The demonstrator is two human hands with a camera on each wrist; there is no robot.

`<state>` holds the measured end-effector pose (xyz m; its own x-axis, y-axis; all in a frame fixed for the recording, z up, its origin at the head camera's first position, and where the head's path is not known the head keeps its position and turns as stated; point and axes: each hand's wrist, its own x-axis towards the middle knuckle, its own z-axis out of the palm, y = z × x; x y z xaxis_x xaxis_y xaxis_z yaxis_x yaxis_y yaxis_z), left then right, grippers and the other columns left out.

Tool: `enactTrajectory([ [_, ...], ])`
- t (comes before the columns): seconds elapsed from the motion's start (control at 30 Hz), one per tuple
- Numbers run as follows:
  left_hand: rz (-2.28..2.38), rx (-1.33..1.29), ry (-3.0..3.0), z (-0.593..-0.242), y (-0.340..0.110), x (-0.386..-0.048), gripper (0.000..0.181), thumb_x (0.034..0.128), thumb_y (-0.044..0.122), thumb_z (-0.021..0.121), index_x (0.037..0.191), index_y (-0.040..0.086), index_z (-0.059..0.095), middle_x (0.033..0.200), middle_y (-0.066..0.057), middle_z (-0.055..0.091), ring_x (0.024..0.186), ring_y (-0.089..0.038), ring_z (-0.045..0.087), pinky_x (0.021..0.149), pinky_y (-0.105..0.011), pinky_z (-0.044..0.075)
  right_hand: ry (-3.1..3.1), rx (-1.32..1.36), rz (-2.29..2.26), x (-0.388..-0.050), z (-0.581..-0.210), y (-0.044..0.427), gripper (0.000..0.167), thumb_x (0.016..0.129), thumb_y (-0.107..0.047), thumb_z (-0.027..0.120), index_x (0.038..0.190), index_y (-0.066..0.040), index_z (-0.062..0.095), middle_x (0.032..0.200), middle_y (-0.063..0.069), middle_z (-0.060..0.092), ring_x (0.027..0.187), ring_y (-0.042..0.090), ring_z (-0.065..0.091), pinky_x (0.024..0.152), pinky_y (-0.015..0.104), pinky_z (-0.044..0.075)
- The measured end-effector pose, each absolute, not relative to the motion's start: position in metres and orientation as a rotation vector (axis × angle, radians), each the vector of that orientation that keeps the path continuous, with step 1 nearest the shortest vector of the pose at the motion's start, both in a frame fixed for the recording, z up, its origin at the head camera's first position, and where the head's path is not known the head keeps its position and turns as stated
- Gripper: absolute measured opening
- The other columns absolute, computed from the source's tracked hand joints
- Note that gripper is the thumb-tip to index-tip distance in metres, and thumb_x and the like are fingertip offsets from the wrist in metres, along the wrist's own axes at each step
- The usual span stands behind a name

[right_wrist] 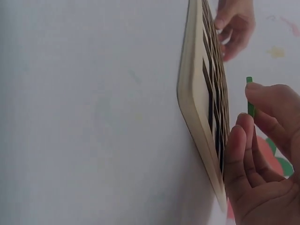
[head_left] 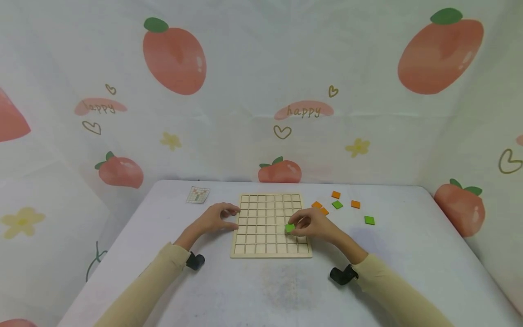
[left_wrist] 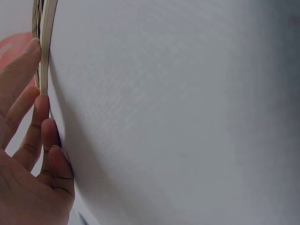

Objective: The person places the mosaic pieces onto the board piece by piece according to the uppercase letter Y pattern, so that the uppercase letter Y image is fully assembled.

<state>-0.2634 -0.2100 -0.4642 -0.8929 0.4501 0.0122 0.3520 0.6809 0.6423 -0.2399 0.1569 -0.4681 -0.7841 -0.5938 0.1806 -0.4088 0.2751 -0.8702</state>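
A pale wooden grid board [head_left: 261, 221] lies flat on the table, its square cells bounded by raised lines. Over the board's right part, my right hand [head_left: 312, 223] pinches a green square tile [head_left: 289, 228] between thumb and fingers. In the right wrist view the tile [right_wrist: 250, 97] is seen edge-on, raised off the grid. My left hand [head_left: 216, 218] rests its thumb and fingertips against the board's left edge. From the left wrist, the fingers [left_wrist: 41, 107] appear spread along that edge, without wrapping round it.
Loose tiles lie right of the board: several orange ones, such as an orange tile [head_left: 356, 204], and two green, including a green tile [head_left: 369, 220]. A small card with a printed grid pattern [head_left: 198, 195] lies at the back left. A fruit-printed cloth [head_left: 245, 141] hangs behind the table.
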Motion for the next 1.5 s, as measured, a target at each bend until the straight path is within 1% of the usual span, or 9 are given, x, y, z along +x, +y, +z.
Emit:
enactTrajectory([
  [0.13, 1.006, 0.641, 2.737, -0.465, -0.209, -0.264, 0.052, 0.0804, 0.018, 0.089, 0.127, 0.006, 0.069, 0.11, -0.004, 0.066, 0.106, -0.027, 0.061, 0.097, -0.044, 0.046, 2.351, -0.969, -1.517, -0.237, -0.469, 0.15, 0.023, 0.082, -0.003, 0.084, 0.103, 0.0, 0.075, 0.094, 0.008, 0.071, 0.075, 0.022, 0.066, 0.071, 0.029, 0.054],
  [0.43, 1.003, 0.648, 2.742, -0.464, -0.208, -0.265, 0.053, 0.0807, 0.017, 0.088, 0.128, 0.005, 0.068, 0.111, -0.004, 0.066, 0.107, -0.027, 0.061, 0.097, -0.044, 0.046, 2.376, -0.939, -1.476, -0.231, -0.467, 0.137, 0.022, 0.083, -0.005, 0.085, 0.103, -0.001, 0.076, 0.092, 0.004, 0.073, 0.075, 0.018, 0.066, 0.07, 0.028, 0.054],
  [0.63, 0.998, 0.633, 2.749, -0.463, -0.209, -0.265, 0.053, 0.0808, 0.017, 0.088, 0.128, 0.005, 0.068, 0.111, -0.004, 0.066, 0.107, -0.027, 0.061, 0.098, -0.044, 0.046, 2.403, -0.975, -1.439, -0.229, -0.468, 0.126, 0.021, 0.083, -0.009, 0.085, 0.102, -0.003, 0.077, 0.093, 0.001, 0.073, 0.076, 0.015, 0.065, 0.071, 0.029, 0.054],
  [0.8, 1.005, 0.637, 2.745, -0.464, -0.209, -0.265, 0.053, 0.0806, 0.017, 0.088, 0.128, 0.005, 0.068, 0.11, -0.003, 0.066, 0.107, -0.027, 0.061, 0.098, -0.045, 0.046, 2.422, -1.011, -1.425, -0.227, -0.469, 0.117, 0.021, 0.084, -0.008, 0.085, 0.102, -0.002, 0.077, 0.096, 0.003, 0.073, 0.077, 0.013, 0.065, 0.072, 0.03, 0.054],
  [0.9, 1.007, 0.632, 2.741, -0.465, -0.209, -0.265, 0.053, 0.0807, 0.017, 0.088, 0.128, 0.006, 0.068, 0.11, -0.002, 0.066, 0.108, -0.027, 0.061, 0.098, -0.044, 0.046, 2.434, -1.019, -1.411, -0.225, -0.469, 0.112, 0.019, 0.084, -0.007, 0.084, 0.1, -0.001, 0.077, 0.096, 0.004, 0.073, 0.076, 0.012, 0.064, 0.07, 0.029, 0.054],
  [1.1, 1.007, 0.621, 2.734, -0.466, -0.208, -0.264, 0.053, 0.0812, 0.018, 0.088, 0.128, 0.006, 0.068, 0.111, -0.003, 0.066, 0.109, -0.027, 0.06, 0.099, -0.044, 0.045, 2.482, -0.986, -1.362, -0.223, -0.469, 0.104, 0.019, 0.083, -0.01, 0.086, 0.099, -0.003, 0.078, 0.091, 0.001, 0.072, 0.072, 0.008, 0.062, 0.067, 0.027, 0.052],
  [1.33, 1.003, 0.616, 2.738, -0.465, -0.209, -0.262, 0.053, 0.0812, 0.018, 0.088, 0.128, 0.006, 0.068, 0.111, -0.003, 0.066, 0.109, -0.027, 0.06, 0.099, -0.044, 0.045, 2.484, -0.95, -1.349, -0.221, -0.467, 0.101, 0.018, 0.082, -0.009, 0.086, 0.098, -0.005, 0.078, 0.087, 0.0, 0.07, 0.069, 0.009, 0.059, 0.063, 0.026, 0.05],
  [1.5, 0.999, 0.614, 2.742, -0.464, -0.209, -0.261, 0.053, 0.0814, 0.018, 0.088, 0.129, 0.006, 0.067, 0.111, -0.003, 0.066, 0.11, -0.027, 0.059, 0.1, -0.044, 0.045, 2.492, -0.952, -1.34, -0.22, -0.467, 0.099, 0.018, 0.082, -0.009, 0.086, 0.097, -0.004, 0.078, 0.087, 0.001, 0.07, 0.068, 0.009, 0.058, 0.062, 0.025, 0.049],
])
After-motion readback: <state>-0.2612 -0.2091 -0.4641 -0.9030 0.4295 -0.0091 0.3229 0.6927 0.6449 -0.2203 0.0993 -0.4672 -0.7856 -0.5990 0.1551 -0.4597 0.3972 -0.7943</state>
